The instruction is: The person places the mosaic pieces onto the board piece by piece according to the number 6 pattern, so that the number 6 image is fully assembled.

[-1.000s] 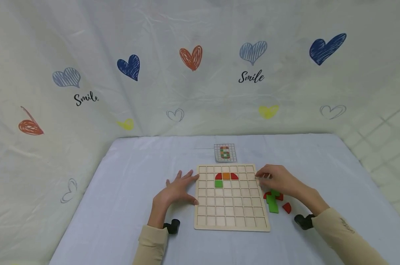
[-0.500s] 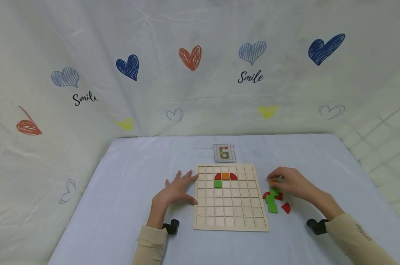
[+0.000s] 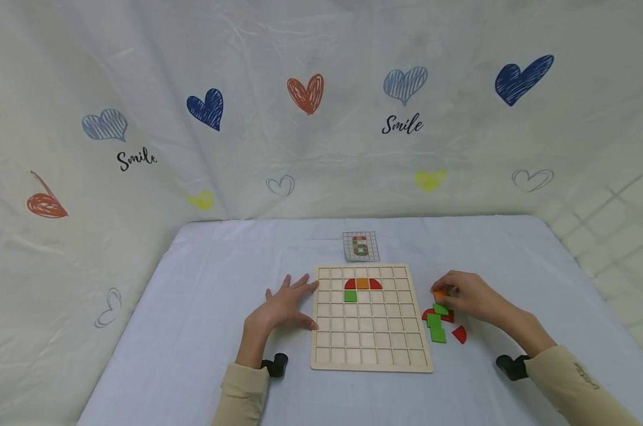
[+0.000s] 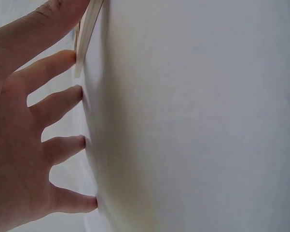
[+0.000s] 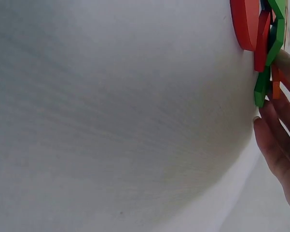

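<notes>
A wooden grid board (image 3: 371, 325) lies flat on the table. In its upper part sit two red curved tiles with an orange square tile (image 3: 362, 283) between them and a green tile (image 3: 350, 296) below the left one. My left hand (image 3: 281, 307) is spread at the board's left edge, thumb and index finger touching it. To the right of the board, my right hand (image 3: 467, 294) pinches an orange tile (image 5: 276, 82) at the pile. Several green tiles (image 3: 436, 333) and red tiles lie there, partly overlapping; one red quarter-round tile (image 3: 459, 334) lies apart.
Behind the board is a small pattern card (image 3: 361, 246) with a grid and a coloured figure on it. A white cloth (image 3: 193, 331) covers the table, and a printed curtain (image 3: 321, 154) hangs beyond the far edge.
My right hand has moved from the board's right edge rightward to the loose tiles, where the orange tile now shows in its fingers. The left hand stays at the board.
</notes>
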A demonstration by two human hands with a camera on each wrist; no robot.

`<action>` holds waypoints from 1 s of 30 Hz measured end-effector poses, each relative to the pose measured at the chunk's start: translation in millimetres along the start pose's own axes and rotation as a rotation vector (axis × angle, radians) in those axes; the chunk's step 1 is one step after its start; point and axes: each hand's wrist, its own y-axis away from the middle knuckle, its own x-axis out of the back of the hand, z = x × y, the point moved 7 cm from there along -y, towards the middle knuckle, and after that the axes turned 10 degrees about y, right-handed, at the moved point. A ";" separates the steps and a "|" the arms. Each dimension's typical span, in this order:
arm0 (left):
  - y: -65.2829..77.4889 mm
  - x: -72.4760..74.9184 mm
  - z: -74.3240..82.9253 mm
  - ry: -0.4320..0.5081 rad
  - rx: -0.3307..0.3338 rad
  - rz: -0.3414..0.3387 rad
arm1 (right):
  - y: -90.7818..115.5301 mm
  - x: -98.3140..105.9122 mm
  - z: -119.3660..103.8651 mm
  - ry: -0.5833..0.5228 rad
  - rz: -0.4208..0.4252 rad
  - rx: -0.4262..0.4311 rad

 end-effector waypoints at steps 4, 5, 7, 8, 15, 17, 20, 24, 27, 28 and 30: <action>0.4 0.2 0.6 0.009 -0.002 0.005 | -0.8 -0.4 0.9 0.000 -0.001 0.005; 0.2 0.2 0.8 0.009 -0.002 0.006 | -0.7 -0.3 0.9 -0.002 0.000 0.005; -0.1 0.0 0.9 0.009 -0.003 0.008 | -0.4 -0.5 0.9 -0.012 -0.004 0.001; -0.2 -0.1 0.9 0.008 -0.002 0.008 | -0.3 -0.7 0.8 -0.015 -0.005 -0.003; 1.6 -0.2 0.1 0.011 0.004 0.002 | 0.3 0.5 -1.0 -0.045 -0.008 -0.037; 2.1 0.0 0.3 0.009 0.004 0.002 | 0.7 2.4 -1.5 -0.066 -0.003 -0.046; 1.5 -0.4 -0.4 0.008 0.004 0.003 | 0.9 4.9 -2.4 -0.099 0.006 -0.054; 1.5 -0.3 -0.5 0.010 0.003 0.005 | 0.5 5.0 -3.9 -0.146 -0.008 -0.084; 1.9 -0.1 -0.5 0.013 0.004 0.005 | 0.1 3.3 -5.0 -0.187 -0.040 -0.122; 1.5 -0.1 -0.6 0.014 0.003 0.006 | -0.2 3.0 -5.4 -0.200 -0.048 -0.132; 0.5 -0.2 -0.8 0.015 0.001 0.009 | -1.1 2.4 -6.5 -0.223 -0.062 -0.150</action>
